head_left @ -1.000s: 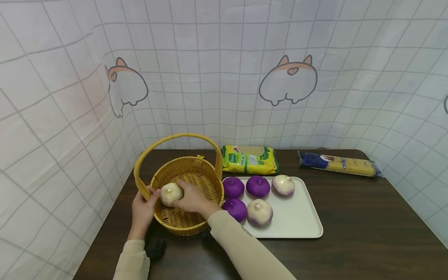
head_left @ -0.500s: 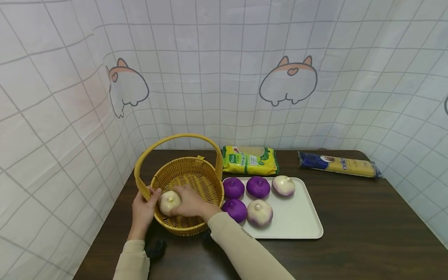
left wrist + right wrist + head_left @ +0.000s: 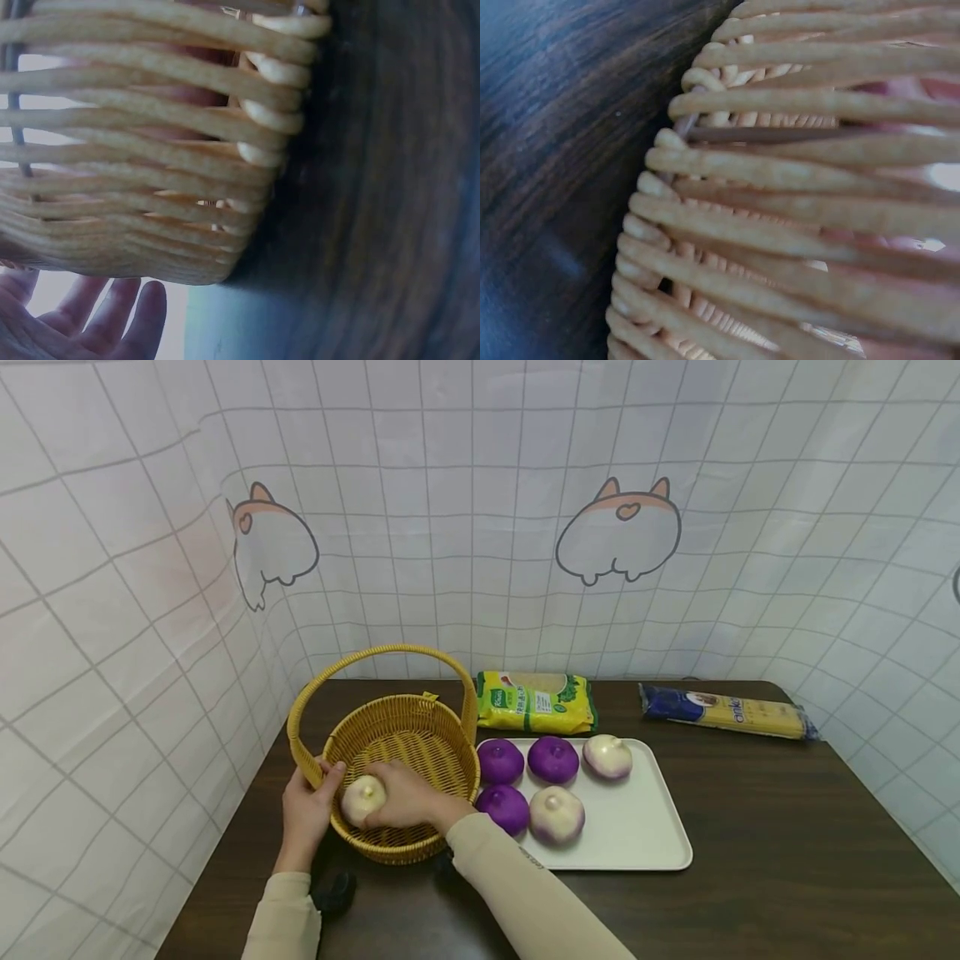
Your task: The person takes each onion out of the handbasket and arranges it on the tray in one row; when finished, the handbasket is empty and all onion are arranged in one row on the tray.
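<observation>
In the head view, a yellow wicker basket (image 3: 450, 735) with a tall arched handle stands on the left of the table. My left hand (image 3: 303, 810) grips its left rim near the handle's foot, thumb on top; in the left wrist view its fingers (image 3: 146, 319) are beside the woven wall. Inside the basket, my right hand (image 3: 408, 795) holds a white, round, onion-like bulb (image 3: 363, 800) near the left wall. Fingers under the bulb are hidden. The right wrist view shows mostly the basket's weave (image 3: 780, 165), with the hand faintly visible through gaps.
Right of the basket, a white tray (image 3: 637, 827) carries several purple bulbs (image 3: 553, 760) and two white ones with purple tints (image 3: 557, 816). Behind it lies a yellow-green food packet (image 3: 536, 703); a blue-yellow pasta packet (image 3: 727, 712) lies at the back right.
My right hand has moved the white bulb down and slightly toward the near side inside the basket. My left hand has stayed on the rim.
</observation>
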Demonstrator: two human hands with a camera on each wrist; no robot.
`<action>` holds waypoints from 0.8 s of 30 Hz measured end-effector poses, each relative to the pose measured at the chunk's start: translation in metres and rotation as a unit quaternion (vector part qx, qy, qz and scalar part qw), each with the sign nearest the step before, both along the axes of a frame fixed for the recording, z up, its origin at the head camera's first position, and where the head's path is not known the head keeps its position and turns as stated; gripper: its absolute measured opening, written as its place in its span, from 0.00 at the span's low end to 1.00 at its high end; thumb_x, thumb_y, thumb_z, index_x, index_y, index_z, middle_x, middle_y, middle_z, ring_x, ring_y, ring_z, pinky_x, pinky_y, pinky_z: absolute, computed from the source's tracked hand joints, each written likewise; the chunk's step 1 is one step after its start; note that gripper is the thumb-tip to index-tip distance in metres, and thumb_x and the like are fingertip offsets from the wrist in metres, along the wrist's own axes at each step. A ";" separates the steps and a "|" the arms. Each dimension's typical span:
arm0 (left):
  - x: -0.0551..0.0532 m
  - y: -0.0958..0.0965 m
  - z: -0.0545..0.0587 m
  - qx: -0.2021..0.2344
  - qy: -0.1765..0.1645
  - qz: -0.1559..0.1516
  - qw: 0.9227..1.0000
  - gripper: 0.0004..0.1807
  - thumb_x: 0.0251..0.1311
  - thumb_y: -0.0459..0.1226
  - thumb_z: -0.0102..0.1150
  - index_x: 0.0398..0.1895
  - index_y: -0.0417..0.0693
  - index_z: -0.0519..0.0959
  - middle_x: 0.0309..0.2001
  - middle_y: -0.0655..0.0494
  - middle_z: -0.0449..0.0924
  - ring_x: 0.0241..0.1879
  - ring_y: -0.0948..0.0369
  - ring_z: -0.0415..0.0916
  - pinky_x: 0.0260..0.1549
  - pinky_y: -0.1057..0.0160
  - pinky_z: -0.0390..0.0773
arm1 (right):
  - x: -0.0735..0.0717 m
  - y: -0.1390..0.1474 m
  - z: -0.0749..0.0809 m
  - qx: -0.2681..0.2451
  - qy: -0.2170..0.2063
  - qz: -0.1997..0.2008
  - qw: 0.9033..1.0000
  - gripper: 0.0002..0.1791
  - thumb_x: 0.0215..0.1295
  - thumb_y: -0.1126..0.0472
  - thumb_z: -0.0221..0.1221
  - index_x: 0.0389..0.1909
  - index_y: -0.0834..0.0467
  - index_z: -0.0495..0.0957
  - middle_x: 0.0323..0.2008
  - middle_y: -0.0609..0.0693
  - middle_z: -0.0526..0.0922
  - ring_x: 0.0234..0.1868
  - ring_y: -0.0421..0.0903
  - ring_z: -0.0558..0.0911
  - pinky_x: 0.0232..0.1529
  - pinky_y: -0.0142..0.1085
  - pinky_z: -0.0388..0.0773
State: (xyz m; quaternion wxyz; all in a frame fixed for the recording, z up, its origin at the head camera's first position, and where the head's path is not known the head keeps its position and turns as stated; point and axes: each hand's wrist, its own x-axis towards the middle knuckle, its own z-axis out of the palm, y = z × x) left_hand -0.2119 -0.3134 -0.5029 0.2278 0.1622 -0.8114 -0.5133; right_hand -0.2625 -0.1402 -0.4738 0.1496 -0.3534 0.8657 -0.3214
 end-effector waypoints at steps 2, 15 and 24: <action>0.000 0.002 0.000 -0.005 0.000 0.004 1.000 0.19 0.64 0.53 0.60 0.41 0.46 0.74 0.33 0.53 0.73 0.32 0.60 0.69 0.31 0.67 0.68 | 0.000 0.002 0.000 0.003 0.001 -0.003 1.000 0.45 0.51 0.49 0.72 0.70 0.54 0.64 0.61 0.50 0.71 0.55 0.42 0.72 0.50 0.33 0.71; 0.004 -0.003 0.006 0.009 -0.010 0.021 1.000 0.18 0.63 0.50 0.62 0.42 0.44 0.74 0.36 0.55 0.73 0.37 0.62 0.69 0.34 0.72 0.68 | 0.008 0.012 0.016 -0.036 0.017 -0.071 0.997 0.45 0.48 0.48 0.72 0.68 0.52 0.66 0.54 0.48 0.71 0.47 0.40 0.71 0.44 0.33 0.71; -0.001 0.003 0.002 0.009 -0.001 0.016 1.000 0.18 0.63 0.49 0.62 0.40 0.44 0.74 0.35 0.53 0.73 0.33 0.62 0.69 0.30 0.71 0.69 | 0.017 0.045 0.026 -0.097 0.003 -0.093 0.991 0.45 0.47 0.48 0.71 0.68 0.52 0.64 0.58 0.46 0.72 0.52 0.40 0.73 0.50 0.36 0.72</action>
